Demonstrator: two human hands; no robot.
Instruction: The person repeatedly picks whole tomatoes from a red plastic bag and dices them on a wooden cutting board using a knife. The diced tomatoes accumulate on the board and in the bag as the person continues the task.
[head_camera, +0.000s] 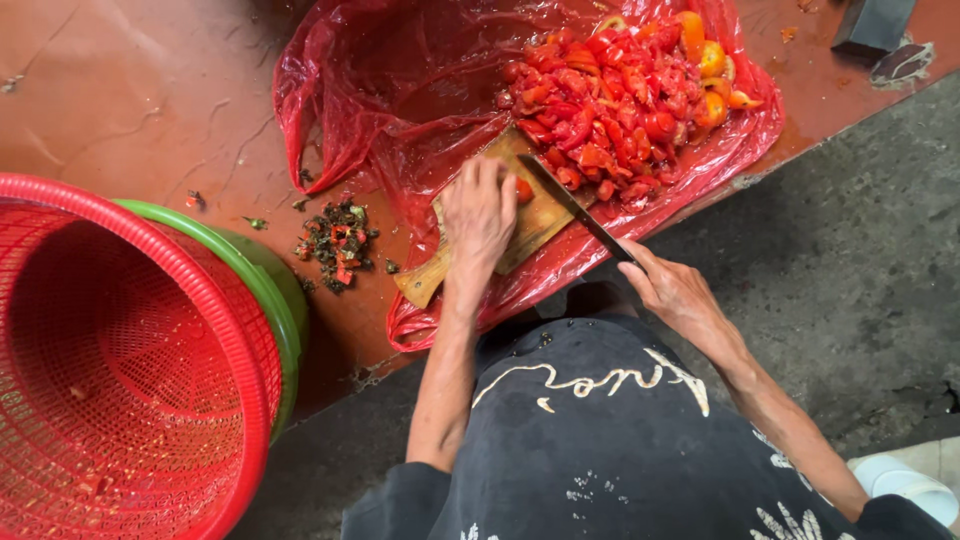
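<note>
Left hand (478, 215) down flat on the board (535, 222), fingers together and curled over a tomato piece (523, 189), pinning it at the hand's 2 o'clock. Right hand (672, 287) at 4 o'clock from the board, fingers wrapped tight round the knife (572, 204) handle, thumb along the top. Blade angled up toward 10 o'clock, edge resting right beside the tomato piece, just off the left fingertips. Board lying tilted on a red plastic sheet (400, 90), handle end pointing to 7 o'clock. Heap of chopped tomatoes (615, 100) at 1 o'clock from the board, touching its far edge, with a few orange ones on the heap's right rim. Small pile of dark scraps (338, 242) at 9 o'clock from the left hand, on the bare brown floor, just off the sheet. Red basket (130, 360) far out at 8 o'clock, nested in a green tub (285, 300), well apart from the board. Grey concrete at 3 o'clock.
</note>
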